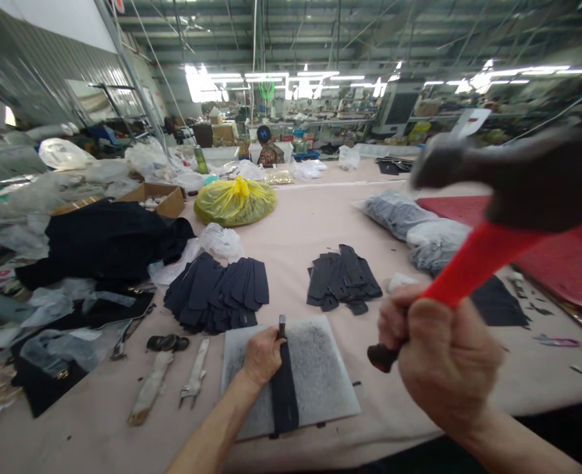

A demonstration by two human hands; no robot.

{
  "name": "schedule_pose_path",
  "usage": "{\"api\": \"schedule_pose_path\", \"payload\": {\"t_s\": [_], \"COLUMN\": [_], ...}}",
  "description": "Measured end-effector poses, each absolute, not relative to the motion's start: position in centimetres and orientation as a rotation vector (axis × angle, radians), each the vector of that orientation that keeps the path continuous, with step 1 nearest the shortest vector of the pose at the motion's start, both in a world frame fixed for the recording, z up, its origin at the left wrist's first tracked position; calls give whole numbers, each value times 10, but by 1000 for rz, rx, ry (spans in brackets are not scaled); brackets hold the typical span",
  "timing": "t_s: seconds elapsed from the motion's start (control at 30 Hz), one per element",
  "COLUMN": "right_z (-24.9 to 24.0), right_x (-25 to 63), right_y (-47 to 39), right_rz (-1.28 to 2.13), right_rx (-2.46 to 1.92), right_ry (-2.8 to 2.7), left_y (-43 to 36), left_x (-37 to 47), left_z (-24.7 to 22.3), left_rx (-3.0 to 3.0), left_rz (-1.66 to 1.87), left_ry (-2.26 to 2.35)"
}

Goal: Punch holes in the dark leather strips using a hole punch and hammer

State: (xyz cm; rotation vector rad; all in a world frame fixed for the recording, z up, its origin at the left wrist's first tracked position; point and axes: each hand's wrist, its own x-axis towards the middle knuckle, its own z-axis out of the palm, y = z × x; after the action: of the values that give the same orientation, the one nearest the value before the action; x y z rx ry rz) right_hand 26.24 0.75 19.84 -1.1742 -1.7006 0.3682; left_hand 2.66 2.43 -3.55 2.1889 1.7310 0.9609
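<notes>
My right hand (444,355) is wrapped round the red handle of a hammer (483,257), raised at the right with its dark head blurred. On a scuffed white board (320,368) lies a dark fabric strip (284,395). My left hand (264,355) is closed round a short metal punch (282,326), which stands upright at the strip's far end. The punch's lower tip is hidden by my fingers. Behind the board are two piles of dark cut pieces, one at the left (216,293) and one at the right (343,280).
Left of the board lie a wrapped hammer (155,382) and a pronged tool (195,375). Farther back are a yellow bag (236,203), black cloth (108,240) and an open carton (165,201). Bagged goods (399,217) and pink snips (557,341) lie at the right. A person (270,148) is beyond.
</notes>
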Motion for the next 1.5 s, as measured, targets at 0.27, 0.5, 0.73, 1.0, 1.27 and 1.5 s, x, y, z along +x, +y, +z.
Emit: {"api": "schedule_pose_path", "payload": {"t_s": [0.27, 0.5, 0.73, 1.0, 1.27, 1.5], "right_z": [123, 19, 18, 6, 7, 6], "right_x": [309, 358, 282, 215, 223, 208], "right_y": [8, 11, -13, -42, -31, 25], "right_rz": [758, 1032, 355, 794, 751, 762], "right_rx": [-1581, -2134, -1423, -1102, -1041, -1025], "right_ry": [-2222, -1829, -2413, -2677, -2709, -2711], "left_y": [24, 25, 24, 33, 23, -17], "left_x": [25, 25, 23, 21, 2, 12], "left_z": [-35, -35, -38, -29, -3, -18], "left_rx": [2183, 2173, 2147, 1828, 1595, 1617], "left_rz": [975, 979, 908, 1032, 1242, 1172], "left_ry": [1733, 1727, 1782, 1857, 1831, 1704]}}
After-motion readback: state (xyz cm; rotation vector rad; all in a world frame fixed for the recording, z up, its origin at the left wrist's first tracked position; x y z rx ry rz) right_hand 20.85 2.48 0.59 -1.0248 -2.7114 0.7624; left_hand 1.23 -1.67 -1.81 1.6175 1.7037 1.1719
